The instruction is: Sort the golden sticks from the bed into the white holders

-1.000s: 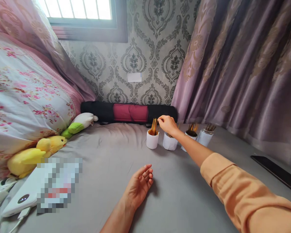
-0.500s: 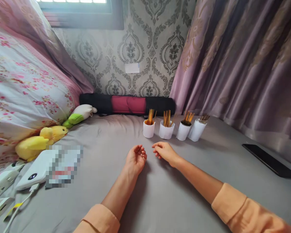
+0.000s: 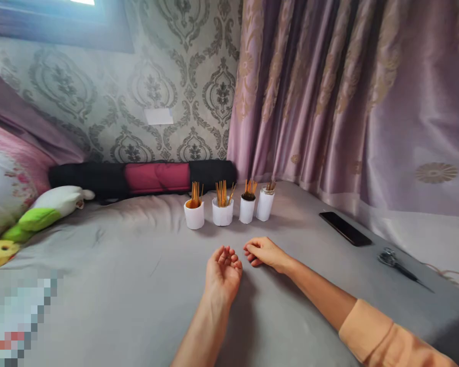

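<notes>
My left hand (image 3: 225, 272) rests palm up over the grey sheet, its fingers loosely curled and apart, with nothing in it. Close beside it, my right hand (image 3: 266, 253) is turned palm down with the fingers bent, also holding nothing that I can see. Beyond both hands stands a row of several white-wrapped cups, each with thin sticks in it. A short round cup (image 3: 195, 218) is leftmost, then a wider cup (image 3: 222, 216), a narrower cup (image 3: 247, 211) and a tall jar (image 3: 265, 206) at the right. Neither hand touches them.
A black phone (image 3: 345, 228) lies to the right, with dark-handled scissors (image 3: 396, 265) nearer me. Along the wall runs a black and red roll (image 3: 156, 177). Plush toys (image 3: 46, 209) and a blurred-out packet (image 3: 15, 316) are at the left. Purple curtains (image 3: 329, 102) hang at the right.
The view has swung to the right, bringing the scissors into sight and taking the power bank out. Both hands keep nearly the same pose. The cups stand as before.
</notes>
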`<state>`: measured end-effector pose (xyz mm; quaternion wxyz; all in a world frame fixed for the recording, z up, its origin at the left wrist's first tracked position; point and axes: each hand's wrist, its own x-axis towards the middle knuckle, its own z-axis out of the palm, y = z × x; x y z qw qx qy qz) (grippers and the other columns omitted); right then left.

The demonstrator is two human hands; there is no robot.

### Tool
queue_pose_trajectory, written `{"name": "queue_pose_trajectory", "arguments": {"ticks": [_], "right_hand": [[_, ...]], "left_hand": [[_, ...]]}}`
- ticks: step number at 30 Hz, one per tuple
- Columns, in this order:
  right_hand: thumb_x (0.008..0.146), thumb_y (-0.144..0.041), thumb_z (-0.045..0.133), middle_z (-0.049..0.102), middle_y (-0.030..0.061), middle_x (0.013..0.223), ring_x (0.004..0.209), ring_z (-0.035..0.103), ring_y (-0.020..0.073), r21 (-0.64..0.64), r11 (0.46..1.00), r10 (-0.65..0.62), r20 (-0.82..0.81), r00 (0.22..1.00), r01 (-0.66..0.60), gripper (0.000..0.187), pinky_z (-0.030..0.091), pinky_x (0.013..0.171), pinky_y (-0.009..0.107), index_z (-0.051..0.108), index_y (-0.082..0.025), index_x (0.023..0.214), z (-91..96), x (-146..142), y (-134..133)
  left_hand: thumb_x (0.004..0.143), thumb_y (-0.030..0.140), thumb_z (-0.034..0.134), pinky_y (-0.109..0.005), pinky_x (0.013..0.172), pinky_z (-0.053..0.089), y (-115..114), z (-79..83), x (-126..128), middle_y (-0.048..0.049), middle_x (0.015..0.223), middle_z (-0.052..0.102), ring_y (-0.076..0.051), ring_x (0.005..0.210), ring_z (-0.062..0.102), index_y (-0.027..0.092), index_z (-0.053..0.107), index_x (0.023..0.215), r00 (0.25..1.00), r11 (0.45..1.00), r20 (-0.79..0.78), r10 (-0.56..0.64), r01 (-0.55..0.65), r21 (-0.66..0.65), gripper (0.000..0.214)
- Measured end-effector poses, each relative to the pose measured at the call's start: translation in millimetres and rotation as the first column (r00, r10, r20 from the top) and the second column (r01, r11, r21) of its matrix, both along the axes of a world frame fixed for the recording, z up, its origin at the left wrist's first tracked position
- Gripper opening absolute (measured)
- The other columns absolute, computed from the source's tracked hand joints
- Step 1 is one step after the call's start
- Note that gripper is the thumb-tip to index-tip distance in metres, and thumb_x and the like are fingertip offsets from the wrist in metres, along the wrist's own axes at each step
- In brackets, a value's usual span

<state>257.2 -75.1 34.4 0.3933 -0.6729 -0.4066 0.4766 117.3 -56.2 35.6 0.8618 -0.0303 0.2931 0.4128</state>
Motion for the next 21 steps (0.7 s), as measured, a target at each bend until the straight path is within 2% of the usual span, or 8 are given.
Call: {"name": "queue_pose_trajectory", "arguments": {"ticks": [3,6,9,14,21], "right_hand": [[0.077,-0.022,0.054,0.063,0.0053,0.077,0.061,0.056,0.0059,0.004,0.999,-0.044,0.08,0.996,0.043,0.012,0.045,0.054,0.016,0.061,-0.012,0.077,14.8,35,-12],[0.077,-0.019,0.054,0.064,0.005,0.078,0.065,0.057,0.0066,0.072,0.993,-0.104,0.13,0.986,0.095,0.011,0.046,0.06,0.018,0.062,-0.012,0.079,28.8,65,-19],[0.077,-0.02,0.055,0.065,0.0056,0.083,0.071,0.058,0.0084,0.161,0.976,-0.164,0.095,0.982,0.147,0.012,0.048,0.064,0.02,0.062,-0.013,0.083,40.6,89,-17],[0.078,-0.02,0.053,0.062,0.0084,0.089,0.075,0.059,0.0111,0.262,0.942,-0.211,-0.031,0.977,0.212,0.014,0.052,0.062,0.023,0.06,-0.014,0.089,62.2,112,3],[0.081,-0.018,0.049,0.062,0.0075,0.087,0.069,0.059,0.0099,0.339,0.92,-0.197,-0.03,0.98,0.195,0.024,0.053,0.063,0.024,0.054,-0.015,0.104,85.0,127,39]], "left_hand": [[0.074,0.013,0.048,-0.018,0.046,0.04,-10,0.2,15,-0.0037,0.067,0.052,-0.008,0.055,0.05,0.012,0.05,0.074,0.999,0.999,0.039,-0.006,0.008,-0.038,0.002],[0.074,0.013,0.049,-0.019,0.048,0.041,-18,-5.3,26,-0.0044,0.07,0.054,-0.009,0.057,0.053,0.012,0.051,0.076,0.994,0.997,0.085,-0.061,0.066,-0.05,0.003],[0.073,0.012,0.05,-0.02,0.049,0.042,-23,-12.6,33,-0.0046,0.072,0.055,-0.009,0.058,0.053,0.012,0.051,0.077,0.989,0.991,0.106,-0.102,0.11,-0.079,0.004],[0.074,0.012,0.05,-0.021,0.049,0.042,-19,-15.5,37,-0.0051,0.072,0.055,-0.01,0.058,0.053,0.012,0.051,0.078,0.989,0.987,0.09,-0.113,0.123,-0.108,0.004],[0.076,0.016,0.052,-0.022,0.054,0.044,-14,-14.6,38,-0.0067,0.078,0.057,-0.01,0.063,0.055,0.012,0.056,0.078,0.973,0.987,0.176,-0.147,0.157,-0.044,0.007]]}}
